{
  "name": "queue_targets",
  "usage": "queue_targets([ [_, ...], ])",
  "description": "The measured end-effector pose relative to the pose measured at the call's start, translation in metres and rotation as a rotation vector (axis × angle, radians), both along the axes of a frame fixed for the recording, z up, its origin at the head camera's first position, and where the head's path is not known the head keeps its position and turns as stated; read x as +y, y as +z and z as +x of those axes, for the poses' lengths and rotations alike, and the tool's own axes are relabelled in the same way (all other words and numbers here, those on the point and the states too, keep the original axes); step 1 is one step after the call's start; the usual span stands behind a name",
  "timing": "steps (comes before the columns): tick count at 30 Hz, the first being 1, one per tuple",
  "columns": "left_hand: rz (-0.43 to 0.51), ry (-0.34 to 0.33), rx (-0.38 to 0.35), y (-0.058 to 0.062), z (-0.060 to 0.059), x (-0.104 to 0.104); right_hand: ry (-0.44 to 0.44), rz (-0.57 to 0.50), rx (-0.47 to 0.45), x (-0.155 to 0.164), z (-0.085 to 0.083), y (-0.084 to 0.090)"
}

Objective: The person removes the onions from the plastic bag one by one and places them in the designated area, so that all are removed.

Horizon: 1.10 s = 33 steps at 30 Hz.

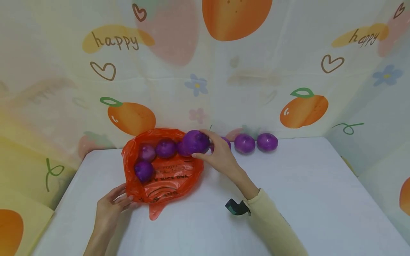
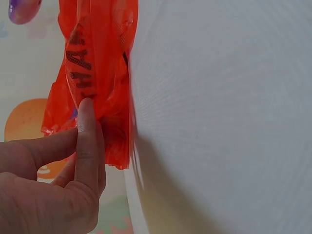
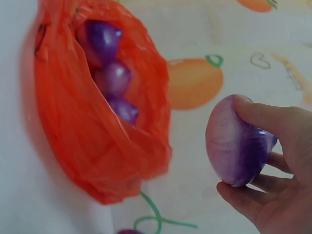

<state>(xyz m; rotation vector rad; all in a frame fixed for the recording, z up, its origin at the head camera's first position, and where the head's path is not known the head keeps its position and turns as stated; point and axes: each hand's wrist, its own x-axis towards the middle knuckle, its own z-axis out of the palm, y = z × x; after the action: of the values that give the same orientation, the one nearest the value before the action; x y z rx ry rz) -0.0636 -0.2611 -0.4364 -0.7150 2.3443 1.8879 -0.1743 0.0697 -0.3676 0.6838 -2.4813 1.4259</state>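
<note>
A red plastic bag (image 1: 166, 185) with dark print lies with its mouth spread wide on the table. Several purple onions (image 1: 145, 171) sit inside it along the left and back. My left hand (image 1: 110, 206) pinches the bag's rim at the near left; in the left wrist view, its fingers (image 2: 87, 141) lie against the red plastic. My right hand (image 1: 221, 153) grips one purple onion (image 1: 195, 142) between thumb and fingers, above the bag's right rim. In the right wrist view this onion (image 3: 236, 141) is glossy, with pale and dark streaks.
Along the back of the white table (image 1: 288, 199), right of the bag, more purple onions (image 1: 245, 143) stand in a row, one partly behind my right hand. A printed cloth (image 1: 237, 103) with fruit drawings hangs behind the table.
</note>
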Motion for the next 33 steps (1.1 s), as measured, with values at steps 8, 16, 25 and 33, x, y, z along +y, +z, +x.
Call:
queue_targets([
  [8,0.005,0.008,-0.006,-0.002,-0.001,0.001,-0.068,0.006,-0.001,0.034,-0.01,0.002],
  [16,-0.011,0.009,-0.022,-0.001,-0.002,0.002,-0.17,0.049,-0.03,0.078,-0.017,-0.006],
  [25,-0.019,0.02,-0.01,0.001,-0.002,0.002,-0.219,0.134,-0.007,0.118,-0.017,-0.015],
  [33,-0.009,0.021,-0.017,0.0,-0.001,0.001,-0.31,0.109,0.038,0.155,-0.013,-0.019],
])
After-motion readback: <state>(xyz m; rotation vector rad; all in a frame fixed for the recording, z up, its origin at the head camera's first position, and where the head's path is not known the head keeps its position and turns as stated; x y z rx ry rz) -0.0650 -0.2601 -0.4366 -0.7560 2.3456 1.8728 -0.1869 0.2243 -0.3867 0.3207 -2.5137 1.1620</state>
